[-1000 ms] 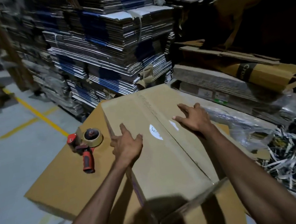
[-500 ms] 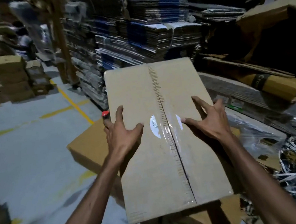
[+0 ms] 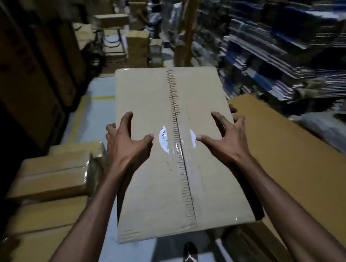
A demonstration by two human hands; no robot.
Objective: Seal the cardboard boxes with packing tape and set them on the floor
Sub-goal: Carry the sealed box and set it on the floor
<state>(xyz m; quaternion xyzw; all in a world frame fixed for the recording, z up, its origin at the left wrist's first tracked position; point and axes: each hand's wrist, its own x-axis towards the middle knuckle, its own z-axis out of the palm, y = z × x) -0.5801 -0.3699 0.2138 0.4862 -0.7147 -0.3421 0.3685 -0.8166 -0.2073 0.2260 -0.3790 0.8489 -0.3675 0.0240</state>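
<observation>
Flat brown cardboard box (image 3: 177,152), taped seam between spread fingers (image 3: 127,123) of both hands, clamped at its side edges; judged stiff, light, bulky.

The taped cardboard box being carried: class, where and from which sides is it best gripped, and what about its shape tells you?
Grip the cardboard box by its two long side edges, one hand per side, as the left hand and right hand do now. It is broad and flat, and the taped seam down the middle offers no hold.
</observation>
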